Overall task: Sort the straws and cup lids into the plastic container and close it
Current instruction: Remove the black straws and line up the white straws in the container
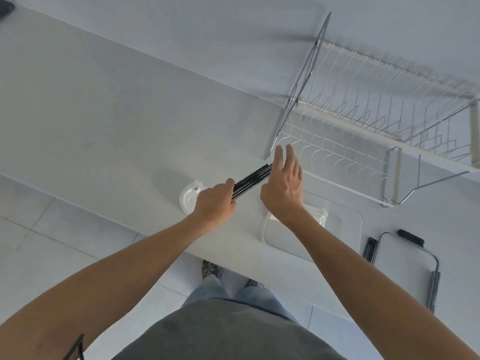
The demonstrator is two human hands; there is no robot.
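Bright, even, cool daylight, soft faint shadows under the dish rack (376, 120), slight overall blur, wide-angle bending at the edges

The left hand (215, 202) covers the near ends of the straws (251, 180), and the right hand (281, 187) covers their far ends, so their full length and exact count cannot be told. The left hand also hides part of the cup lid (189, 197). The right wrist crosses the clear container (311, 229), hiding what lies inside. The rack (376, 120) runs off the right edge. A dark object (5, 5) at the top left corner is cut off and unidentifiable.
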